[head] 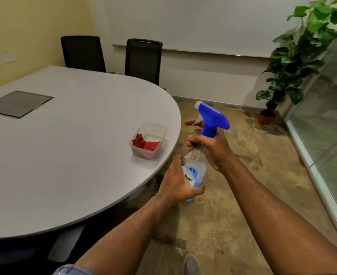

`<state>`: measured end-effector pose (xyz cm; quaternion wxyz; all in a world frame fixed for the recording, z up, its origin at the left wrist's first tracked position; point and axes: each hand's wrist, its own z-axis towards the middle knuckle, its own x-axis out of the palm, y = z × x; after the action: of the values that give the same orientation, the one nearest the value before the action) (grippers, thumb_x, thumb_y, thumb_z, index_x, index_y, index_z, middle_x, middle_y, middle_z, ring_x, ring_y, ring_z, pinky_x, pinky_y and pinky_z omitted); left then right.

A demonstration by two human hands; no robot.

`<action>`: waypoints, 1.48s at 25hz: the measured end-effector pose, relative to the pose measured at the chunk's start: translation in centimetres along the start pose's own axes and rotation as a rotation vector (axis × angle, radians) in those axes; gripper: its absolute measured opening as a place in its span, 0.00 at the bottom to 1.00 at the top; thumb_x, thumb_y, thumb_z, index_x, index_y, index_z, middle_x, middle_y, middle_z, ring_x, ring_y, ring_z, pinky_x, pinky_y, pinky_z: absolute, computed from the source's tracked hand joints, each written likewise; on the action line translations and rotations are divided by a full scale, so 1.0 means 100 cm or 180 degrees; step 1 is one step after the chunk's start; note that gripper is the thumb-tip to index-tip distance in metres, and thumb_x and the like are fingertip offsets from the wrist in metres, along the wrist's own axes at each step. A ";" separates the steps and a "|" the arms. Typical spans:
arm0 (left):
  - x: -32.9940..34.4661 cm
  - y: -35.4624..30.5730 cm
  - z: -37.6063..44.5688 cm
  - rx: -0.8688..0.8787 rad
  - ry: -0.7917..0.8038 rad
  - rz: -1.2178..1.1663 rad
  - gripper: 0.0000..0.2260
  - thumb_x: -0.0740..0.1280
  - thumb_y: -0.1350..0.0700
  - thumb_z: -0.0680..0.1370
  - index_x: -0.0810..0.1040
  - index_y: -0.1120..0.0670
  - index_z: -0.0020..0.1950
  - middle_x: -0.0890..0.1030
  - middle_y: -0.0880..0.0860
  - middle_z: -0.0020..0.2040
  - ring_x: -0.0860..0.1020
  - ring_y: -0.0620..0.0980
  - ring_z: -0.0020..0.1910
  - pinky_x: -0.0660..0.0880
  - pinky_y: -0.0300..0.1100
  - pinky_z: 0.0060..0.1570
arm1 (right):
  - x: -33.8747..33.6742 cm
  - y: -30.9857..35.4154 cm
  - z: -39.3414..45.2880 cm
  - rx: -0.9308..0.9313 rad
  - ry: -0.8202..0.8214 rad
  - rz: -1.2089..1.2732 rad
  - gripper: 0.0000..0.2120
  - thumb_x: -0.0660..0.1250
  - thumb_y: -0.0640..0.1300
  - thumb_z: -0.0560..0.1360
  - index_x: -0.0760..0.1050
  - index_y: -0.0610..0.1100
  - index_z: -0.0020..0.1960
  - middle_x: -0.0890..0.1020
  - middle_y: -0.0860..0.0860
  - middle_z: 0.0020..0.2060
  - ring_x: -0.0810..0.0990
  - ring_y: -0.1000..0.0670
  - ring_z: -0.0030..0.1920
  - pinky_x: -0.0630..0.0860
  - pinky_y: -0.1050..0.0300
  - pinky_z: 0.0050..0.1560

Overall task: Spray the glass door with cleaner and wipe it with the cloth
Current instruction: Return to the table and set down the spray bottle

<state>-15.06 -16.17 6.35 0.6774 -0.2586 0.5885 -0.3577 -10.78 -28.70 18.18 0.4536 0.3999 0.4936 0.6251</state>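
Spray bottle (198, 165): held mid-frame over the floor, just off the table edge; blue trigger head on top.
Right hand (211, 149): clamped round the bottle neck.
Left hand (178, 182): wrapped round the bottle base.
Cloth (144, 142): red, bunched in a clear tub (159, 129) near the table's rounded edge.
Glass door (326, 116): along the right edge of frame.
Table (64, 155): grey, left half.
Floor (233, 205): open strip between table and glass.

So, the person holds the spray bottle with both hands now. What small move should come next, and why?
Probably turn right and aim the nozzle at the glass door. The spray bottle is gripped by the right hand at the neck and the left hand at the base, but it points left, toward the table. The red cloth waits in its container.
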 end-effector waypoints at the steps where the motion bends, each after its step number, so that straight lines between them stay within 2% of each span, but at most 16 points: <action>1: -0.004 0.012 0.013 -0.0057 -0.0049 0.0032 0.45 0.77 0.32 0.61 0.57 0.45 0.68 0.71 0.44 0.60 0.76 0.44 0.55 0.77 0.37 0.56 | 0.006 -0.006 0.016 -0.0027 0.0072 -0.0014 0.17 0.69 0.34 0.69 0.77 0.40 0.58 0.79 0.43 0.33 0.81 0.45 0.35 0.80 0.48 0.43; 2: -0.006 0.023 0.026 -0.0085 -0.0129 0.0077 0.48 0.76 0.31 0.61 0.55 0.45 0.72 0.69 0.45 0.66 0.74 0.44 0.61 0.75 0.40 0.62 | 0.011 -0.013 0.032 -0.0072 0.0133 -0.0037 0.16 0.69 0.33 0.70 0.77 0.40 0.58 0.79 0.43 0.33 0.81 0.45 0.35 0.81 0.47 0.43; 4: -0.014 0.044 0.056 -0.0080 -0.0296 0.0270 0.57 0.75 0.29 0.61 0.46 0.46 0.79 0.58 0.44 0.78 0.62 0.41 0.73 0.63 0.40 0.73 | 0.017 -0.027 0.066 -0.0171 0.0253 -0.0113 0.16 0.68 0.32 0.72 0.76 0.40 0.59 0.82 0.45 0.33 0.82 0.44 0.36 0.82 0.48 0.44; 6: -0.024 0.059 0.086 -0.0163 -0.0442 0.0492 0.60 0.74 0.29 0.62 0.40 0.47 0.80 0.47 0.43 0.81 0.52 0.37 0.75 0.53 0.38 0.74 | 0.022 -0.039 0.103 -0.0168 0.0369 -0.0114 0.18 0.69 0.35 0.72 0.74 0.39 0.61 0.84 0.45 0.37 0.83 0.44 0.37 0.82 0.50 0.45; 8: -0.032 0.070 0.115 -0.0270 -0.0583 0.0605 0.60 0.72 0.28 0.63 0.39 0.47 0.80 0.43 0.42 0.81 0.48 0.37 0.76 0.51 0.40 0.77 | 0.027 -0.049 0.141 -0.0170 0.0435 -0.0257 0.19 0.71 0.36 0.72 0.74 0.38 0.62 0.84 0.45 0.42 0.84 0.45 0.41 0.82 0.51 0.47; 10: -0.037 0.086 0.145 -0.0329 -0.0622 0.0681 0.59 0.69 0.25 0.63 0.40 0.47 0.81 0.42 0.42 0.81 0.48 0.41 0.79 0.54 0.48 0.78 | 0.030 -0.060 0.178 -0.0215 0.0508 -0.0914 0.17 0.73 0.40 0.73 0.75 0.44 0.60 0.83 0.52 0.49 0.84 0.49 0.46 0.82 0.54 0.50; 13: -0.040 0.112 0.189 -0.0324 -0.0579 0.0699 0.57 0.66 0.23 0.63 0.40 0.46 0.80 0.44 0.45 0.82 0.48 0.47 0.80 0.57 0.56 0.76 | 0.026 -0.073 0.232 0.0071 0.0685 -0.2131 0.17 0.74 0.56 0.71 0.75 0.49 0.55 0.81 0.56 0.43 0.81 0.54 0.43 0.77 0.63 0.42; 15: -0.039 0.126 0.217 -0.0429 -0.0568 0.0786 0.57 0.64 0.22 0.64 0.41 0.47 0.80 0.44 0.46 0.82 0.47 0.47 0.80 0.55 0.55 0.77 | 0.024 -0.077 0.264 0.0251 0.0822 -0.2376 0.18 0.73 0.58 0.70 0.74 0.48 0.52 0.78 0.55 0.37 0.79 0.53 0.39 0.74 0.65 0.38; 17: -0.039 0.139 0.244 -0.0547 -0.0472 0.1072 0.57 0.59 0.19 0.64 0.42 0.50 0.81 0.43 0.49 0.82 0.45 0.48 0.81 0.48 0.52 0.79 | 0.021 -0.077 0.295 0.0228 0.0889 -0.2420 0.17 0.73 0.57 0.71 0.73 0.48 0.51 0.78 0.55 0.36 0.78 0.55 0.36 0.71 0.66 0.35; 19: -0.040 0.150 0.262 -0.0598 -0.0355 0.1448 0.57 0.52 0.17 0.64 0.44 0.51 0.82 0.41 0.52 0.82 0.43 0.50 0.80 0.42 0.53 0.78 | 0.017 -0.074 0.324 0.0124 0.0858 -0.2402 0.17 0.73 0.57 0.71 0.75 0.47 0.51 0.80 0.54 0.37 0.79 0.57 0.36 0.70 0.69 0.33; 21: -0.043 0.164 0.263 -0.0978 -0.0322 0.1518 0.58 0.55 0.17 0.62 0.38 0.49 0.81 0.36 0.50 0.81 0.39 0.49 0.80 0.39 0.50 0.77 | 0.012 -0.074 0.353 0.0071 0.0705 -0.2337 0.17 0.73 0.57 0.71 0.76 0.46 0.51 0.81 0.54 0.39 0.79 0.57 0.38 0.70 0.69 0.33; 24: -0.045 0.188 0.245 -0.1550 -0.0138 0.1705 0.61 0.56 0.17 0.61 0.32 0.48 0.79 0.31 0.50 0.80 0.34 0.51 0.79 0.41 0.55 0.78 | 0.010 -0.086 0.388 -0.0085 0.0363 -0.2139 0.18 0.73 0.57 0.71 0.77 0.45 0.50 0.81 0.53 0.39 0.79 0.57 0.38 0.71 0.71 0.33; 28: -0.042 0.213 0.229 -0.2096 0.0206 0.1903 0.64 0.54 0.15 0.58 0.28 0.51 0.77 0.29 0.52 0.78 0.33 0.55 0.78 0.40 0.58 0.77 | 0.009 -0.122 0.426 -0.0123 0.0170 -0.1670 0.19 0.74 0.55 0.71 0.77 0.42 0.52 0.81 0.50 0.40 0.79 0.56 0.39 0.75 0.73 0.34; 32: -0.037 0.220 0.221 -0.2334 0.0230 0.1746 0.65 0.53 0.14 0.57 0.26 0.52 0.76 0.32 0.54 0.79 0.34 0.55 0.79 0.39 0.57 0.77 | 0.006 -0.170 0.451 0.0192 0.0076 -0.1410 0.20 0.76 0.54 0.69 0.77 0.41 0.51 0.80 0.49 0.39 0.79 0.54 0.39 0.75 0.67 0.37; 35: -0.036 0.221 0.222 -0.2374 0.0240 0.1707 0.63 0.53 0.15 0.58 0.21 0.52 0.70 0.28 0.51 0.76 0.32 0.54 0.78 0.37 0.56 0.77 | 0.003 -0.203 0.457 0.0409 0.0130 -0.1475 0.21 0.77 0.54 0.68 0.76 0.41 0.52 0.80 0.48 0.39 0.78 0.53 0.38 0.73 0.66 0.37; 37: -0.036 0.222 0.221 -0.2401 0.0226 0.1665 0.63 0.53 0.15 0.58 0.20 0.51 0.70 0.26 0.50 0.75 0.31 0.52 0.78 0.36 0.55 0.77 | 0.001 -0.221 0.458 0.0591 0.0160 -0.1488 0.22 0.77 0.54 0.68 0.76 0.41 0.53 0.80 0.47 0.40 0.78 0.52 0.40 0.74 0.65 0.37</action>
<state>10.50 -1.40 -4.72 0.5829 -0.3175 0.7459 0.0557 36.44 -14.72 5.41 0.5347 0.2991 0.6391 0.4650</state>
